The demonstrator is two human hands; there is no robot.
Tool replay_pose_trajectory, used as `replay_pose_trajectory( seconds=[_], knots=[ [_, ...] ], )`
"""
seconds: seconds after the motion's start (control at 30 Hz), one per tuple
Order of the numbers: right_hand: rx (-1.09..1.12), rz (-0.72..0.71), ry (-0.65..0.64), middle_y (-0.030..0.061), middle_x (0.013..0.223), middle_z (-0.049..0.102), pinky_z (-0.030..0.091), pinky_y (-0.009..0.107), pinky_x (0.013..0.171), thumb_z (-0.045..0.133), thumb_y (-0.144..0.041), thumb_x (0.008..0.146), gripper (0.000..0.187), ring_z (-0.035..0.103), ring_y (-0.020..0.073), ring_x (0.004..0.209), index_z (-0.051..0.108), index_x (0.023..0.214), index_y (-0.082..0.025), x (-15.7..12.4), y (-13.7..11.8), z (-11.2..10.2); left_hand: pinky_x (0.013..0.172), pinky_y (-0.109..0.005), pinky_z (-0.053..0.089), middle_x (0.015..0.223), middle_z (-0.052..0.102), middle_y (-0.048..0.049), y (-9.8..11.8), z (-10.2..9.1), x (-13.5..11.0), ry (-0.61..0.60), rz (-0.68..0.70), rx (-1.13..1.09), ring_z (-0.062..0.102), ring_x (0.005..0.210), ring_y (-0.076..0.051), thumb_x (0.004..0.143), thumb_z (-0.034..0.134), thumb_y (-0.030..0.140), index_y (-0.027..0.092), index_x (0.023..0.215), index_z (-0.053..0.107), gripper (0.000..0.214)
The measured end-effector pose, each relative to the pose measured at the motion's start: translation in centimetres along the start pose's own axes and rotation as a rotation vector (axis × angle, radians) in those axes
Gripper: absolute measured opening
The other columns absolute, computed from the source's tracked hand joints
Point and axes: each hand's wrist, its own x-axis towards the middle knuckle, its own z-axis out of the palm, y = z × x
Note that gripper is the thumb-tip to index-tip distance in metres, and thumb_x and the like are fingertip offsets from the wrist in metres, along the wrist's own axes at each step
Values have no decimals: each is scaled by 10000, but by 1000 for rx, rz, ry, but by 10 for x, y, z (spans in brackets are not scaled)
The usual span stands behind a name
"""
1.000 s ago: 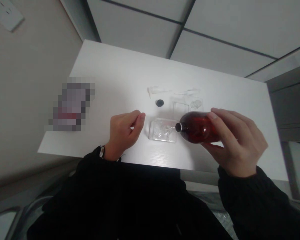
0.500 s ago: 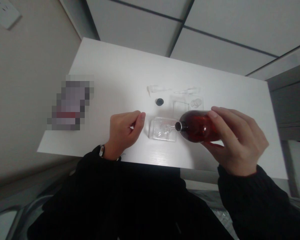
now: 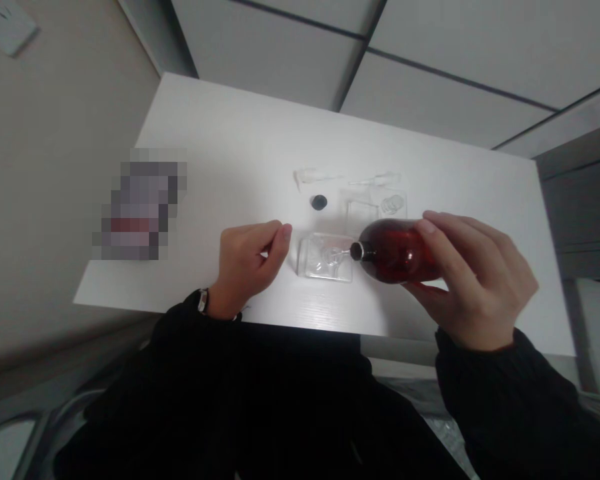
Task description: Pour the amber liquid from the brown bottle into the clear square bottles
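My right hand (image 3: 480,287) is wrapped round a brown bottle (image 3: 400,252), tilted so its uncapped mouth points left. A clear liquid runs from the mouth into a small clear plastic box (image 3: 307,263) on the table. To the left of that box, my left hand (image 3: 253,257) is closed in a loose fist, thumb against the curled fingers, with nothing showing in it. A black bottle cap (image 3: 319,202) lies behind the box. Beside the cap, partly behind the bottle, sits another clear plastic piece (image 3: 363,207), perhaps a lid.
Two clear, thin-tipped droppers (image 3: 317,176) lie farther back on the white table (image 3: 220,147). A round, ridged clear item (image 3: 393,205) is behind the bottle. At the left edge of the table is a pixelated object (image 3: 140,207). White panels (image 3: 280,53) stand behind the table.
Liquid keeps running from the bottle into the box. Both hands and the bottle hold nearly the same position, and the view has shifted only slightly.
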Motion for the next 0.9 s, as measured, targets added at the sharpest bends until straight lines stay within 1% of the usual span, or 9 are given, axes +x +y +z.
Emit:
replay_pose_trajectory(
  seconds=[0.1, 0.2, 0.47, 0.67, 0.77, 0.9],
  knots=[
    [7, 8, -2, 180, 1309, 768, 653, 488, 952, 853, -239, 878, 866, 758, 357, 1164, 456, 1647, -231, 0, -1, 0, 451, -307, 168, 490, 265, 72, 0, 0, 0, 1, 1, -6, 225, 412, -61, 1047, 519, 211, 213, 635, 263, 485],
    [8, 26, -19, 175, 1323, 761, 649, 497, 964, 851, -237, 881, 897, 751, 356, 1179, 419, 1667, -258, 0, -2, 0, 452, -306, 171, 488, 267, 71, 0, 0, 0, 2, -7, -6, 233, 412, -62, 1040, 525, 204, 213, 632, 261, 487],
    [9, 34, -30, 151, 1349, 753, 641, 494, 973, 818, -240, 906, 880, 743, 350, 1191, 396, 1677, -290, -1, -1, 0, 437, -298, 148, 503, 229, 81, 0, 1, 0, 18, 11, -23, 202, 413, -58, 1016, 542, 156, 218, 651, 251, 472],
    [3, 5, -6, 175, 1320, 763, 650, 492, 955, 851, -229, 876, 898, 751, 358, 1171, 424, 1666, -252, 1, -1, -1, 444, -306, 155, 501, 242, 76, 1, 1, 0, 5, 7, -6, 208, 415, -60, 1020, 536, 167, 217, 646, 251, 473],
    [17, 20, -16, 166, 1342, 754, 648, 502, 963, 843, -231, 883, 897, 742, 362, 1186, 417, 1671, -271, 0, -1, -1, 446, -302, 156, 505, 236, 77, 1, 0, 1, 3, 5, -4, 210, 417, -57, 1026, 533, 171, 216, 649, 249, 474],
    [23, 8, 6, 170, 1332, 756, 642, 493, 964, 828, -282, 905, 832, 741, 355, 1180, 457, 1648, -239, -1, 0, 2, 439, -286, 138, 523, 205, 82, 0, 1, 1, 8, 27, -11, 194, 422, -50, 1021, 538, 157, 218, 661, 251, 464]
  ],
)
